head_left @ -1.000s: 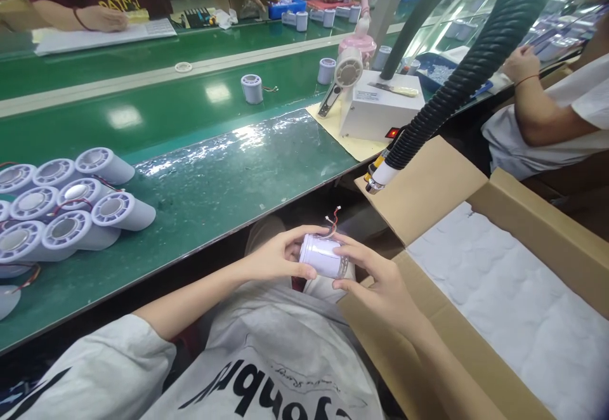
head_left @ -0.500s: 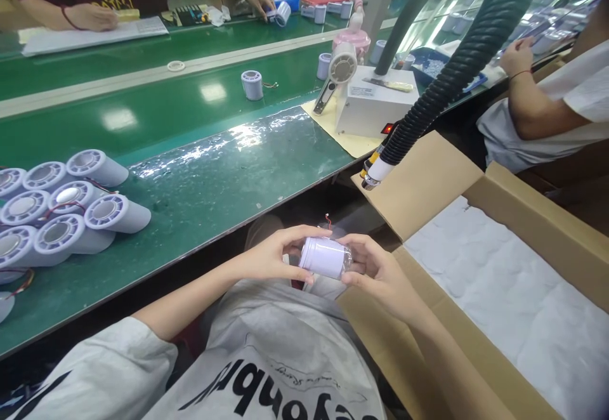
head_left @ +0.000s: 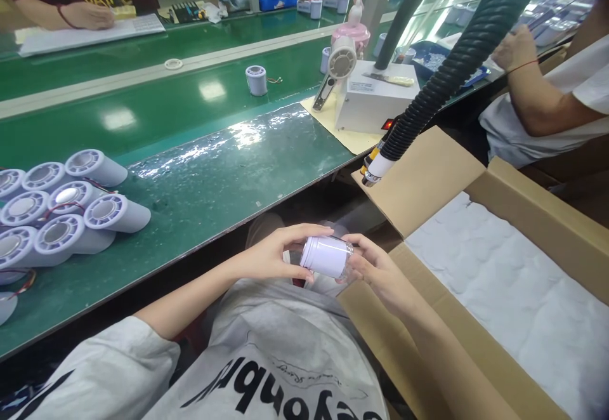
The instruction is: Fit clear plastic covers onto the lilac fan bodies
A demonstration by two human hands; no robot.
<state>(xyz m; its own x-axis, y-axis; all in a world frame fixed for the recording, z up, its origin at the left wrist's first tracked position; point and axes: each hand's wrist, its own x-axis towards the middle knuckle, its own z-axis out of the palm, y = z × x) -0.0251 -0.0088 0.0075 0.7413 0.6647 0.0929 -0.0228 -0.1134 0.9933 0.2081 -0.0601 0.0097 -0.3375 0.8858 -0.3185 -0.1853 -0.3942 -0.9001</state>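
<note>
Between my two hands, over my lap, lies a lavender cylindrical housing (head_left: 324,256) on its side, with a clear rim at its right end. My left hand (head_left: 280,252) is closed around its left end, thumb and fingers on opposite sides. Closed on the clear right end is my right hand (head_left: 378,268), its fingers bent against the rim. What lies behind the housing is mostly hidden. To the left, several similar lavender housings (head_left: 107,212) stand grouped on the green bench (head_left: 204,185), some with thin wires.
At right, an open carton (head_left: 447,299) holds white sheeting (head_left: 514,293). A ribbed black hose (head_left: 442,84) hangs over its flap. A white box device (head_left: 375,99) and handheld fan (head_left: 341,61) stand on the bench. One housing (head_left: 257,81) sits on the conveyor. Co-workers sit across and at right.
My right fingers have shifted on the clear end, and the red wire behind the housing no longer shows. Across the belt, a co-worker's hand has lifted a housing leftward.
</note>
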